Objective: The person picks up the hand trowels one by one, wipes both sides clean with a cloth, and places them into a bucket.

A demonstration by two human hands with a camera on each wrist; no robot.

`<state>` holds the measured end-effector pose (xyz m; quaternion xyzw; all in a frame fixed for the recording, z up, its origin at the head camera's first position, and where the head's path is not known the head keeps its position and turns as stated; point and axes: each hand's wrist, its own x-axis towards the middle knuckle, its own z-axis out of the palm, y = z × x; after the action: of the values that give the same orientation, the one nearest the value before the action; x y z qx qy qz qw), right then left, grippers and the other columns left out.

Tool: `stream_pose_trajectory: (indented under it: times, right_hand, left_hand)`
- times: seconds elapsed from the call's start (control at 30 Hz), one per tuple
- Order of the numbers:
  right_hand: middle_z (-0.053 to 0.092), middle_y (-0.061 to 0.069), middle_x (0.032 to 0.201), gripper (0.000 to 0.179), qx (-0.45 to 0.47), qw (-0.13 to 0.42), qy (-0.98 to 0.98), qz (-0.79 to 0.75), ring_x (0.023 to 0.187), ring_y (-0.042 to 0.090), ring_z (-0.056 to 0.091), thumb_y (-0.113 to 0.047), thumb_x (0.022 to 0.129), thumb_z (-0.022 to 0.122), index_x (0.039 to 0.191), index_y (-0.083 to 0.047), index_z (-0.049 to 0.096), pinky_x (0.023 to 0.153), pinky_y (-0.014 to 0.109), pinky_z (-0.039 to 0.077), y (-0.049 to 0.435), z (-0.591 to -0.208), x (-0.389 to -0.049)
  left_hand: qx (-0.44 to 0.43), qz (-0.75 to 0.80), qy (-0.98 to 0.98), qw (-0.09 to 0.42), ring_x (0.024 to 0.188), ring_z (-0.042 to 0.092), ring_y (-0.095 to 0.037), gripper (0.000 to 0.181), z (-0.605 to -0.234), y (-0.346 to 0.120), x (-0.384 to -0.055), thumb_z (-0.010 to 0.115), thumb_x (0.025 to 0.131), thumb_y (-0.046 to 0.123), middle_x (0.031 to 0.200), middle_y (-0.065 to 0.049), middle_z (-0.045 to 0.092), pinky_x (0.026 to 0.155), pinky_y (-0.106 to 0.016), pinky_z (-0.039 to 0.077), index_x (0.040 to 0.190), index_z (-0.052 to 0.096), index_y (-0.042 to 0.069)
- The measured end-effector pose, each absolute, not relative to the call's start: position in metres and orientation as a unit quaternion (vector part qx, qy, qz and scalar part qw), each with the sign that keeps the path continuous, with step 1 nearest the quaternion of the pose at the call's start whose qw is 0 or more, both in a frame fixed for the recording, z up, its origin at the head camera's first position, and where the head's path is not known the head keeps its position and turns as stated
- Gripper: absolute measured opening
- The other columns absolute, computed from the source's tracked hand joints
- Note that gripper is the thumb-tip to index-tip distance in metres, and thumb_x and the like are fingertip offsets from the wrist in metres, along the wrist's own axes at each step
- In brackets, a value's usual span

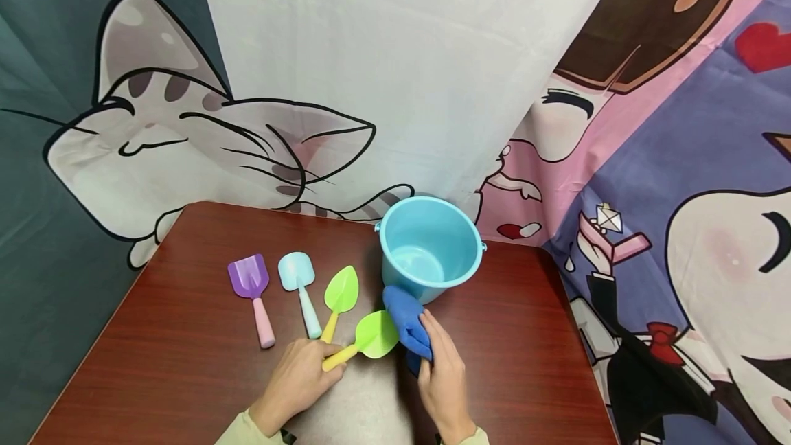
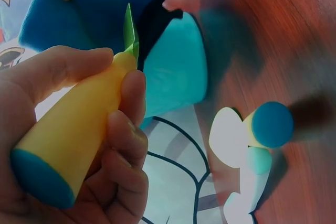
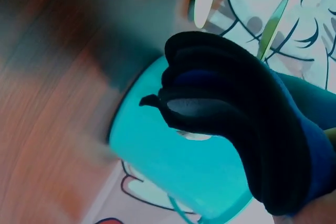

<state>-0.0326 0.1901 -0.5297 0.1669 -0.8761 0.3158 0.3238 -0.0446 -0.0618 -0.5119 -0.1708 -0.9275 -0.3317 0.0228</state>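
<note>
My left hand (image 1: 301, 375) grips the yellow handle (image 2: 73, 124) of a toy shovel with a pointed green blade (image 1: 377, 335), lifted off the table. In my right hand (image 1: 446, 371) is a folded blue cloth (image 1: 408, 321), pinched between thumb and fingers beside that blade. From the right wrist view the cloth (image 3: 252, 108) shows several thick folds. Whether cloth and blade touch, I cannot tell. A light-blue bucket (image 1: 426, 246) stands upright just beyond the cloth, its inside bare. Left of the held shovel lies a second green-bladed shovel (image 1: 342, 290), its yellow handle partly behind my left hand.
Further left on the brown table (image 1: 167, 335) lie a light-blue shovel (image 1: 299, 287) and a purple shovel with a pink handle (image 1: 250, 280). A printed cartoon curtain (image 1: 395, 74) hangs behind the table's back edge, close to the bucket.
</note>
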Motion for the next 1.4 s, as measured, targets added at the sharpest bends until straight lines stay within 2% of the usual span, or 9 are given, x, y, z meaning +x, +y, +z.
stream_pose_trajectory:
  times: [0.17, 0.33, 0.47, 0.63, 0.8, 0.97, 1.17, 1.4]
  right_hand:
    - [0.062, 0.017, 0.134, 0.055, 0.213, 0.325, -0.861, 0.329, 0.124, 0.034, 0.059, 0.012, 0.080, 0.057, 0.134, 0.000, 0.061, 0.112, 0.025, 0.033, 0.180, -0.530, -0.033]
    - [0.060, 0.017, 0.137, 0.054, 0.235, 0.297, -0.866, 0.326, 0.128, 0.034, 0.056, 0.010, 0.081, 0.059, 0.133, -0.003, 0.062, 0.114, 0.029, 0.031, 0.174, -0.532, -0.030]
    - [0.057, 0.013, 0.142, 0.056, 0.257, 0.251, -0.883, 0.303, 0.132, 0.033, 0.052, 0.006, 0.082, 0.063, 0.136, -0.008, 0.061, 0.115, 0.039, 0.031, 0.174, -0.534, -0.028]
    - [0.052, 0.005, 0.149, 0.062, 0.286, 0.203, -0.904, 0.242, 0.140, 0.027, 0.045, -0.003, 0.081, 0.065, 0.141, -0.017, 0.058, 0.111, 0.054, 0.029, 0.175, -0.535, -0.028]
    - [0.047, 0.001, 0.153, 0.071, 0.302, 0.163, -0.918, 0.197, 0.144, 0.025, 0.038, -0.004, 0.078, 0.069, 0.145, -0.021, 0.055, 0.112, 0.059, 0.024, 0.176, -0.535, -0.028]
    - [0.044, 0.000, 0.155, 0.075, 0.287, 0.134, -0.930, 0.184, 0.146, 0.023, 0.035, -0.002, 0.077, 0.073, 0.146, -0.023, 0.054, 0.111, 0.062, 0.024, 0.176, -0.537, -0.024]
    - [0.047, 0.004, 0.153, 0.080, 0.263, 0.159, -0.932, 0.193, 0.144, 0.026, 0.038, 0.005, 0.070, 0.076, 0.143, -0.020, 0.057, 0.110, 0.059, 0.028, 0.177, -0.544, -0.022]
    - [0.051, 0.008, 0.149, 0.076, 0.224, 0.207, -0.924, 0.230, 0.139, 0.031, 0.044, 0.014, 0.071, 0.068, 0.140, -0.017, 0.061, 0.106, 0.056, 0.034, 0.177, -0.549, -0.023]
  left_hand:
    - [-0.172, -0.328, -0.929, 0.023, 0.052, 0.039, 0.001, 0.009, -0.512, -0.059, -0.045, 0.081, 0.074, 0.019, 0.059, 0.017, 0.052, 0.049, -0.021, 0.033, 0.083, 0.080, 0.017]
    - [-0.158, -0.321, -0.934, 0.014, 0.053, 0.039, 0.000, 0.013, -0.510, -0.057, -0.045, 0.082, 0.073, 0.019, 0.063, 0.014, 0.059, 0.050, -0.022, 0.033, 0.085, 0.080, 0.015]
    - [-0.152, -0.312, -0.938, 0.004, 0.054, 0.041, -0.001, 0.019, -0.508, -0.057, -0.046, 0.083, 0.070, 0.021, 0.067, 0.013, 0.062, 0.051, -0.023, 0.033, 0.088, 0.080, 0.014]
    - [-0.158, -0.312, -0.937, -0.012, 0.054, 0.039, -0.003, 0.029, -0.506, -0.057, -0.047, 0.087, 0.066, 0.021, 0.067, 0.013, 0.060, 0.051, -0.024, 0.032, 0.093, 0.080, 0.013]
    - [-0.166, -0.296, -0.941, 0.005, 0.056, 0.041, -0.004, 0.031, -0.506, -0.056, -0.045, 0.087, 0.066, 0.016, 0.073, 0.008, 0.066, 0.052, -0.025, 0.033, 0.096, 0.081, 0.012]
    - [-0.175, -0.286, -0.942, 0.023, 0.056, 0.045, -0.003, 0.025, -0.507, -0.057, -0.046, 0.085, 0.067, 0.015, 0.069, 0.010, 0.065, 0.052, -0.025, 0.034, 0.092, 0.081, 0.015]
    - [-0.189, -0.289, -0.938, 0.038, 0.056, 0.047, -0.002, 0.021, -0.508, -0.057, -0.046, 0.082, 0.067, 0.013, 0.068, 0.012, 0.063, 0.050, -0.026, 0.036, 0.087, 0.080, 0.017]
    - [-0.190, -0.293, -0.936, 0.039, 0.056, 0.045, 0.000, 0.024, -0.506, -0.059, -0.046, 0.082, 0.066, 0.012, 0.068, 0.013, 0.063, 0.050, -0.025, 0.036, 0.089, 0.081, 0.018]
